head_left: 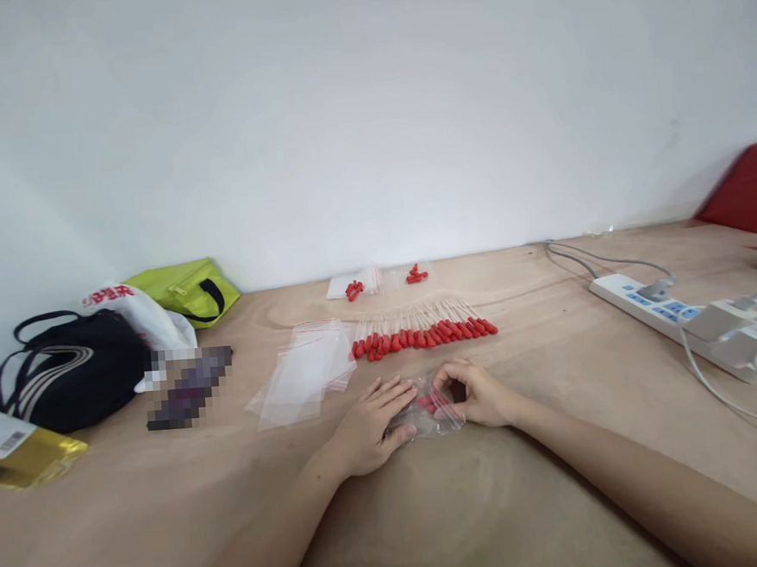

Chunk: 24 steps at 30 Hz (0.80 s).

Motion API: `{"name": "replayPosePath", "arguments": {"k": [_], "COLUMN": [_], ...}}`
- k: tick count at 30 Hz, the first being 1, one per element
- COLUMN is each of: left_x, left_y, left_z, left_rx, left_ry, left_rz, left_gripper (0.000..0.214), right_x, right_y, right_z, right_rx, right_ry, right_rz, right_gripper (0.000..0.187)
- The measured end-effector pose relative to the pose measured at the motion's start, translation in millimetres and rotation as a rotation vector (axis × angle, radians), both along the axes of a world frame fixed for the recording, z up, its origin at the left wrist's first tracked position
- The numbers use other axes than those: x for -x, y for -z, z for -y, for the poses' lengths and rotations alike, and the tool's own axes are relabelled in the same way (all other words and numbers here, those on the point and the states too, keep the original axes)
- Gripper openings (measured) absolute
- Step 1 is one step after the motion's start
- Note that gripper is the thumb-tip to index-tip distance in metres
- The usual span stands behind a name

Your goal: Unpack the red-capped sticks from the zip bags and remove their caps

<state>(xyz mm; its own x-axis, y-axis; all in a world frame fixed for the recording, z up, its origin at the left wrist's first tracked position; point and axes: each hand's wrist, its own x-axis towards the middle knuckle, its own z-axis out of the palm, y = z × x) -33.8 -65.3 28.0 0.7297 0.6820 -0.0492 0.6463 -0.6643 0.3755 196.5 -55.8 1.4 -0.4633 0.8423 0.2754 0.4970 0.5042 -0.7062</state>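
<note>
A clear zip-lock bag (pixel 435 425) lies on the table in front of me with a few red pieces (pixel 427 403) inside. My left hand (pixel 376 426) rests flat over the bag's left side, fingers stretched out. At the right end of the bag, my right hand (pixel 473 393) pinches its edge between thumb and fingers. Just beyond my hands runs a row of pale thin sticks with thick red ends (pixel 425 336), the red ends towards me. Left of that row, several flat clear bags (pixel 300 380) are spread in an overlapping stack.
Two bags holding red pieces (pixel 354 290) (pixel 417 274) lie near the wall. A white power strip (pixel 645 304) with plugs and cables sits at right. On the left are a black bag (pixel 92 364), a green pouch (pixel 184 288), a gold packet (pixel 33 454) and a blurred-out item (pixel 191 390).
</note>
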Motion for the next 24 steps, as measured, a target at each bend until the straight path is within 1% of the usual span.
{"name": "replayPosePath", "arguments": {"k": [2, 5, 7, 10, 15, 18, 20, 21, 23, 24], "left_x": [0, 0, 0, 0, 0, 0, 1, 1, 1, 1], "left_y": [0.2, -0.5, -1.3, -2.2, -3.4, -3.2, -2.5, -2.1, -1.2, -0.9], "left_z": [0, 0, 0, 0, 1, 2, 2, 2, 2, 2], "left_rx": [-0.001, 0.005, 0.012, 0.013, 0.007, 0.001, -0.006, -0.01, -0.016, -0.019], "left_ry": [0.002, 0.005, 0.008, 0.008, 0.006, -0.009, -0.023, -0.029, -0.036, -0.038], "left_rz": [-0.002, -0.003, 0.003, 0.022, 0.022, 0.028, 0.03, 0.029, 0.019, 0.012], "left_gripper": [0.052, 0.053, 0.054, 0.055, 0.058, 0.056, 0.055, 0.056, 0.057, 0.057], "right_x": [0, -2, -6, -12, -22, -35, -52, -62, -84, -93], "right_y": [-2.8, -7.2, -8.9, -8.5, -6.0, -8.3, -12.8, -15.9, -23.0, -26.3], "right_z": [0, -1, -2, -2, -4, -10, -15, -18, -24, -28], "right_rx": [0.01, 0.025, 0.087, 0.219, 0.379, 0.477, 0.471, 0.442, 0.354, 0.274], "right_ry": [-0.024, -0.085, -0.11, -0.107, -0.117, -0.117, -0.07, -0.034, 0.087, 0.166], "right_rz": [0.015, 0.036, 0.006, -0.065, -0.217, -0.321, -0.372, -0.396, -0.442, -0.47], "right_gripper": [0.027, 0.02, 0.016, 0.014, 0.023, 0.028, 0.03, 0.03, 0.029, 0.029]}}
